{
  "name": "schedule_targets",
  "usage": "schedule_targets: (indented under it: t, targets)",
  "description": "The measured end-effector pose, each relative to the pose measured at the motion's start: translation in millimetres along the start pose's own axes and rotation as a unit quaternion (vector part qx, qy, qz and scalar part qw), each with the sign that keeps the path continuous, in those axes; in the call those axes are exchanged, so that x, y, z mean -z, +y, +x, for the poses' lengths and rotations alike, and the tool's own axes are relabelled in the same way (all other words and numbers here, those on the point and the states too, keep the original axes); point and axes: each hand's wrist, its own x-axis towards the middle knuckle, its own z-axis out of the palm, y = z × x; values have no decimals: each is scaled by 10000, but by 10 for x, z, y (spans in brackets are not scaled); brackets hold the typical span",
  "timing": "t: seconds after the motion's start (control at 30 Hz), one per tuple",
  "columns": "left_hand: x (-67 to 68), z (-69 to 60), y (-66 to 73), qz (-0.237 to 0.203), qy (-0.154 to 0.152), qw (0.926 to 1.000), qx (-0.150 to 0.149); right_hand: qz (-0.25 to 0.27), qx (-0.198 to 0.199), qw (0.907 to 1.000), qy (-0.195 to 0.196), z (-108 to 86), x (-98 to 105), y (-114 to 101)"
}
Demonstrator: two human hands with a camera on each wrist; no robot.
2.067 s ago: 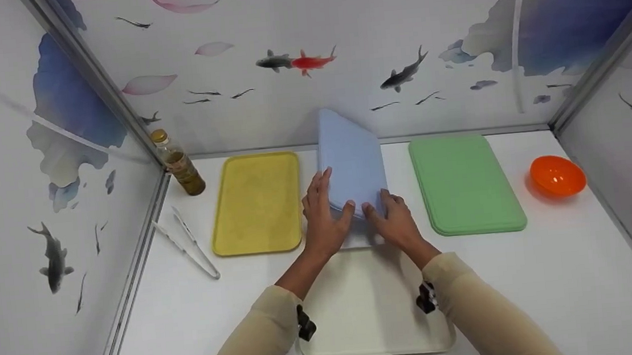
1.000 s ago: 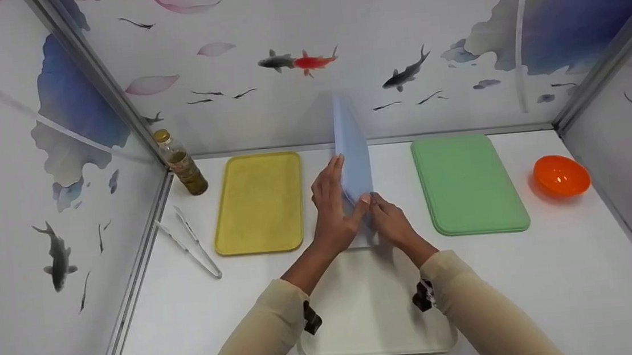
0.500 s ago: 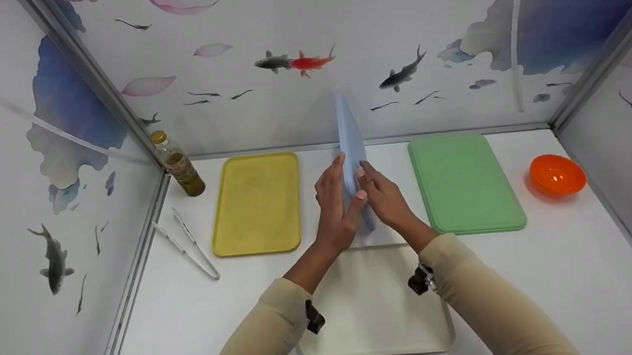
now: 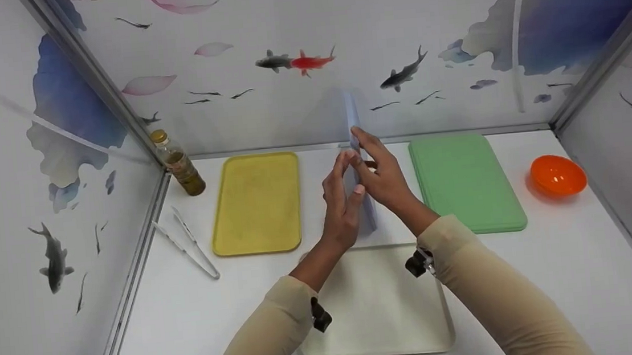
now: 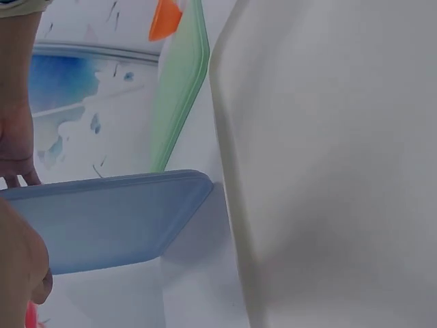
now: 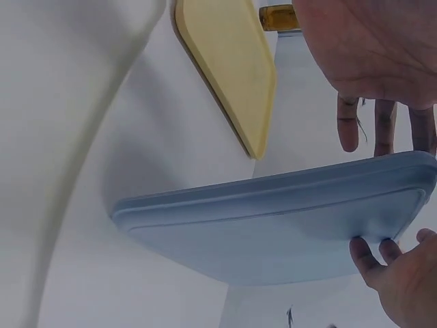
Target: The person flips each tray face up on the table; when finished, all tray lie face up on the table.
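Observation:
Above the middle of the table, a blue tray point(image 6: 273, 232) stands on edge, its narrow side towards me in the head view. Its thick rim shows a double line, so it may be stacked. My left hand point(image 4: 341, 209) is at the tray's left side, fingers fairly straight and touching near its upper edge in the right wrist view. My right hand point(image 4: 388, 180) lies higher on the opposite side; its fingertips press the tray's right face. The left wrist view also shows the blue tray point(image 5: 109, 219) between the hands. Parts of both hands' fingers are hidden by the tray.
A cream tray point(image 4: 379, 309) lies in front, partly under the forearms. Left are a yellow tray point(image 4: 255, 205), tongs point(image 4: 190, 245) and an oil bottle point(image 4: 180, 166). Right are a green tray point(image 4: 468, 184) and an orange bowl point(image 4: 558, 175). Printed walls point(image 4: 428, 19) enclose the table.
The blue tray has turned from showing its broad face to standing edge-on. My right hand has slid upward along its right side; my left hand has shifted slightly right and loosened.

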Motion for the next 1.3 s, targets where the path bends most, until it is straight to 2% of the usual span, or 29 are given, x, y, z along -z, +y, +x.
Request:
schedule_targets:
  t: [0.1, 0.3, 0.47, 0.67, 0.77, 0.87, 0.93, 1.03, 1.3]
  targets:
    - [-19, 12, 13, -120, -48, 9999, 39, -80, 74, 9999, 56, 7, 36, 29]
    - [-47, 34, 9, -335, -183, 9993, 26, -293, -57, 9995, 58, -19, 95, 122]
    - [-65, 56, -6, -638, -254, 9975, 152, -355, -83, 9993, 55, -35, 143, 134]
    - [-92, 80, -40, -802, -90, 9956, 474, -379, -283, 9988, 111, -34, 189, 136]
    - [-112, 100, -93, -739, 58, 9948, 699, -398, -375, 9984, 162, -40, 210, 131]
    - [-139, 133, -173, -522, 71, 9936, 999, -435, -426, 9979, 229, -51, 232, 124]
    - [-159, 154, -229, -287, -31, 9916, 1264, -442, -447, 9977, 254, -59, 248, 120]
    - [-186, 168, -296, 48, -315, 9840, 1756, -498, -528, 9970, 276, -71, 274, 116]
    - [-273, 205, -368, 193, -1173, 9610, 2497, -434, -936, 9945, 189, -108, 346, 92]
